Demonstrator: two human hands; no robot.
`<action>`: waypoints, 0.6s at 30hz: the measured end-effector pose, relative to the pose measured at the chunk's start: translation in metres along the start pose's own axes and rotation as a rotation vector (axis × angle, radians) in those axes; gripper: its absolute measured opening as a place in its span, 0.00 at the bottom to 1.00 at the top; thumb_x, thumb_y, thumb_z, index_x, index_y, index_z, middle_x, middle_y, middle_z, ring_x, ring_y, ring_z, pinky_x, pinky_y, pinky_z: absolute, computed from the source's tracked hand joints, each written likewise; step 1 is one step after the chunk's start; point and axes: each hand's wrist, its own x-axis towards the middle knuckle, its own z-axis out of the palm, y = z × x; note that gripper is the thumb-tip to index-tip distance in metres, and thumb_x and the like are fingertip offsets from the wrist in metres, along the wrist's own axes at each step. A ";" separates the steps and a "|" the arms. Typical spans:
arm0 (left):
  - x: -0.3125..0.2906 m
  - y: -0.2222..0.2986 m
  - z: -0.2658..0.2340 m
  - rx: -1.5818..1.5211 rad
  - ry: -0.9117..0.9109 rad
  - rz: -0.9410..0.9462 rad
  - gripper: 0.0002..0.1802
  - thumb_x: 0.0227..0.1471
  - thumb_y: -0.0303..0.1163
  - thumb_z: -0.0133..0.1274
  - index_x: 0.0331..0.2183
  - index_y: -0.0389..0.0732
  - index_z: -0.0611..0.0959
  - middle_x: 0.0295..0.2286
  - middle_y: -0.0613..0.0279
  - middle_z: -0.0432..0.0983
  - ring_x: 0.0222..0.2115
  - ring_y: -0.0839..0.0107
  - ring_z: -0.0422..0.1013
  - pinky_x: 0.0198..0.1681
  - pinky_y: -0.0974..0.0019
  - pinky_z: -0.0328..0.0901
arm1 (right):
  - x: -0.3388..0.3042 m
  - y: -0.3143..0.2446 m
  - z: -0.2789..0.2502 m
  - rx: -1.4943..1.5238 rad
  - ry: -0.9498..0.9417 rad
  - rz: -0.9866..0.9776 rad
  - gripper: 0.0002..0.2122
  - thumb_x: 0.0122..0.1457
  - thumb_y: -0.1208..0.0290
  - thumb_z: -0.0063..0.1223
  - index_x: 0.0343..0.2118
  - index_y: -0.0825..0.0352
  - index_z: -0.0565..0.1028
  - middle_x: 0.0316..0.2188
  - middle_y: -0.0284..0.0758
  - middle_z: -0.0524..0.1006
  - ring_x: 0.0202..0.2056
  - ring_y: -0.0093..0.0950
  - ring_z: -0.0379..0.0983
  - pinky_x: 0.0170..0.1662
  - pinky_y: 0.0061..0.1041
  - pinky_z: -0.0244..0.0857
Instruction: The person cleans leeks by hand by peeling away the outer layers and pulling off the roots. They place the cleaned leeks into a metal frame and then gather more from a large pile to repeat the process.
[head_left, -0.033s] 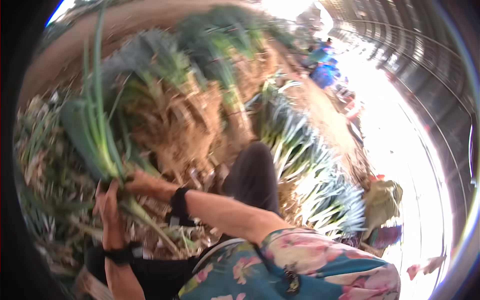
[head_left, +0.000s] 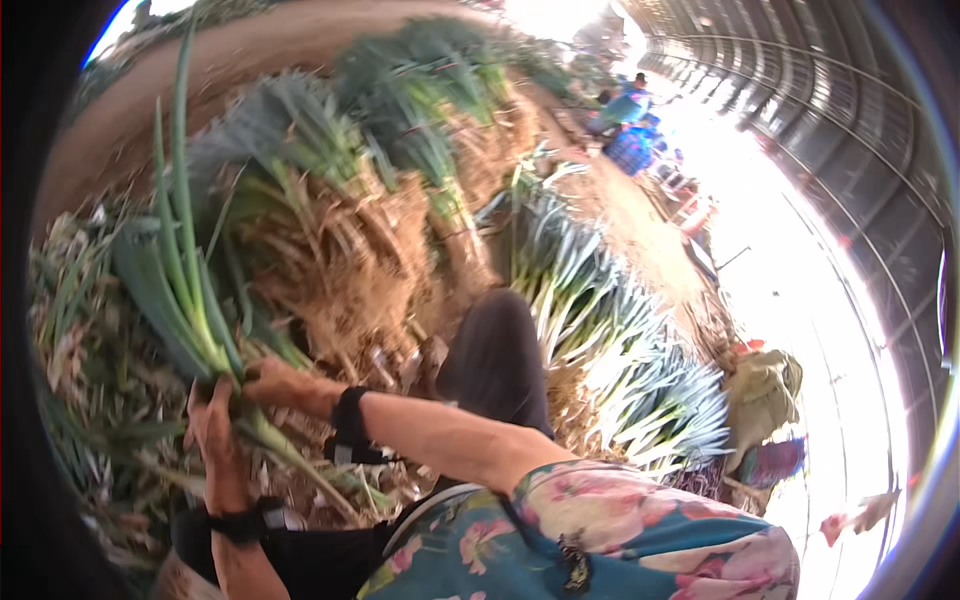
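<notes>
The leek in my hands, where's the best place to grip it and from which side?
Probably the pale lower stalk, just below where the green leaves fan out; there it is narrow and firm. Come from the sides, as the left hand and right hand do, fingers wrapped around it. The long leaves above are loose and floppy.
</notes>
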 end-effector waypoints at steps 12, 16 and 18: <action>-0.004 0.001 0.005 -0.095 -0.096 0.024 0.23 0.52 0.33 0.58 0.48 0.34 0.74 0.40 0.61 0.74 0.37 0.71 0.70 0.41 0.70 0.65 | -0.031 -0.037 -0.002 0.038 0.004 0.119 0.17 0.49 0.71 0.48 0.41 0.77 0.72 0.29 0.43 0.77 0.26 0.32 0.77 0.23 0.29 0.74; -0.005 0.004 0.005 -0.142 -0.145 0.008 0.23 0.51 0.32 0.59 0.48 0.34 0.75 0.40 0.61 0.74 0.38 0.71 0.70 0.42 0.68 0.65 | -0.028 -0.028 -0.004 0.142 -0.011 0.157 0.14 0.48 0.73 0.46 0.36 0.74 0.75 0.28 0.41 0.76 0.26 0.32 0.76 0.22 0.31 0.73; -0.004 0.002 0.004 -0.158 -0.121 0.017 0.23 0.51 0.32 0.59 0.48 0.34 0.75 0.40 0.61 0.74 0.38 0.70 0.70 0.42 0.68 0.65 | -0.026 -0.019 -0.002 0.215 -0.005 0.210 0.13 0.49 0.72 0.45 0.35 0.74 0.75 0.27 0.40 0.76 0.26 0.31 0.76 0.22 0.30 0.73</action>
